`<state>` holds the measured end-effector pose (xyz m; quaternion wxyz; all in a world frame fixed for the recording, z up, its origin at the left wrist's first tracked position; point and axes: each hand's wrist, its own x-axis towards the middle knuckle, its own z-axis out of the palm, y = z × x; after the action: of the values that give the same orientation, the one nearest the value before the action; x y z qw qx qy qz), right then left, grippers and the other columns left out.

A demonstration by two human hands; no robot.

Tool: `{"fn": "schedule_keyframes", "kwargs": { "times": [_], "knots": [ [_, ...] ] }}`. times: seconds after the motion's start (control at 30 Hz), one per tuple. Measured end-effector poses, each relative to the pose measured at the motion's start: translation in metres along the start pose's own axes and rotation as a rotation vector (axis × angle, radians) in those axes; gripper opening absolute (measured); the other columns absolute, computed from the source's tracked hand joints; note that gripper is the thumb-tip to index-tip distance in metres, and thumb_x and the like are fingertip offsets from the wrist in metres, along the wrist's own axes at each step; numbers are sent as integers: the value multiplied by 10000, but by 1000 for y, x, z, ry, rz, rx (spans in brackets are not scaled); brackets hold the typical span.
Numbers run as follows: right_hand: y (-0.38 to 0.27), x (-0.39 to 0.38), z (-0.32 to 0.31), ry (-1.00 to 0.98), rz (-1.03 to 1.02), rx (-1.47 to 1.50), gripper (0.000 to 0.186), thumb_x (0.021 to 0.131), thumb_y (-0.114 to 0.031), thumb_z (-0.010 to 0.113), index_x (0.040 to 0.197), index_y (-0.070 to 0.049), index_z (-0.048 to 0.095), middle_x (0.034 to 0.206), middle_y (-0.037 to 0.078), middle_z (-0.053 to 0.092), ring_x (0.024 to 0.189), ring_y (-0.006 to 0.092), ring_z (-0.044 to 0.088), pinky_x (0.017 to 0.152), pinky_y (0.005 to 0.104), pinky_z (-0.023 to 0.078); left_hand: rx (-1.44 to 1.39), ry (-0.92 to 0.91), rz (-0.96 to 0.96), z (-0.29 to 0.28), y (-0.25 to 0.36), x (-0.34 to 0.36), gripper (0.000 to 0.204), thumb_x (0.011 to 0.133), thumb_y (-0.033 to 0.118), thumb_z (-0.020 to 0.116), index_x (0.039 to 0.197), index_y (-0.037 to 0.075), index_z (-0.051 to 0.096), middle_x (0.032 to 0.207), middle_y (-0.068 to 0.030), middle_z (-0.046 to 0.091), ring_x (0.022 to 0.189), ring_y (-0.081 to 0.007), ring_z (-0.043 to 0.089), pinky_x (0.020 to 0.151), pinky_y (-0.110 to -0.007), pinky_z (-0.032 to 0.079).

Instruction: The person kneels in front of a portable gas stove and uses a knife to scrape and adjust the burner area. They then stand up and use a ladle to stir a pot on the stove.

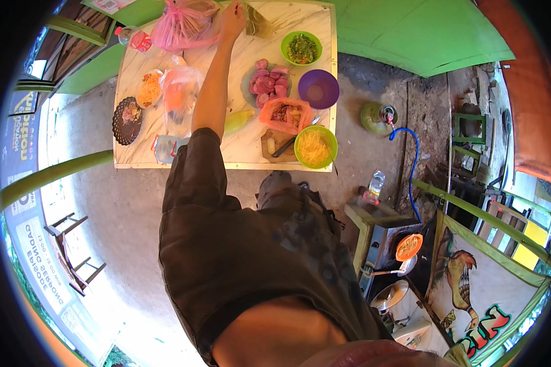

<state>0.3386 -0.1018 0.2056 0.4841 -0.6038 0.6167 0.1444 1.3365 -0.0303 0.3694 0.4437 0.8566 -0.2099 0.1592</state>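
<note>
My left hand point(232, 23) reaches across to the far edge of the table, the arm stretched out in a dark sleeve. Its fingers look curled together; what they hold, if anything, is too small to make out. Right beside it lies a clear plastic bag with greenish-brown contents point(259, 24). On its other side sits a big pink plastic bag point(183, 24), bunched up. My right hand is not in view. Closer in, peeled reddish-purple pieces point(269, 84) fill a plate, next to a green bowl of chopped greens point(302, 48) and an empty-looking purple bowl point(319, 89).
The marbled table point(226, 160) also carries an orange basket point(286, 115), a green bowl of yellow shreds point(316, 147), a knife point(283, 147) on a board, a dark woven plate point(128, 121) and a bottle point(133, 38). A gas cylinder point(378, 117) with a blue hose and a stove point(379, 254) stand right.
</note>
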Motion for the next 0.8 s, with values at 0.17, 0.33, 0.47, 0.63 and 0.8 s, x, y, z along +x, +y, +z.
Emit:
{"fn": "schedule_keyframes", "kwargs": {
  "times": [0.17,0.33,0.47,0.63,0.8],
  "knots": [
    [16,58,9,16,-405,-109,458,1023,-382,614,1174,28,753,1011,164,780,849,280,749,791,393,591,21,50,48,-53,-74,12,348,1087,314,564,1291,42,638,1197,-206,688,1124,-363,643,998,-465,496],
    [-55,39,-4,69,-319,335,459,1050,-405,622,1099,37,735,922,87,740,696,212,705,623,363,554,-118,30,175,-127,-22,9,298,1086,261,567,1222,18,673,1117,-133,690,1090,-269,636,969,-396,508],
    [-143,50,-28,420,-567,110,273,952,-273,796,961,-1,815,722,95,739,656,139,665,637,344,539,-236,-79,119,-231,51,-26,441,1115,345,590,1364,-14,649,1135,-28,672,1039,-146,601,953,-302,493],
    [-249,40,-70,436,-586,178,264,974,-258,798,946,4,809,759,51,735,677,118,622,704,295,520,-96,-156,110,-304,100,-98,415,1133,351,572,1302,-19,655,1092,-26,669,1017,-144,609,931,-304,497],
    [-330,-28,-55,330,-901,341,268,1033,-246,734,937,2,771,866,28,718,745,88,610,715,273,506,-282,-531,103,-331,111,-159,297,1160,293,509,1021,47,601,928,-2,590,865,-120,577,821,-296,490]
  ]
}}
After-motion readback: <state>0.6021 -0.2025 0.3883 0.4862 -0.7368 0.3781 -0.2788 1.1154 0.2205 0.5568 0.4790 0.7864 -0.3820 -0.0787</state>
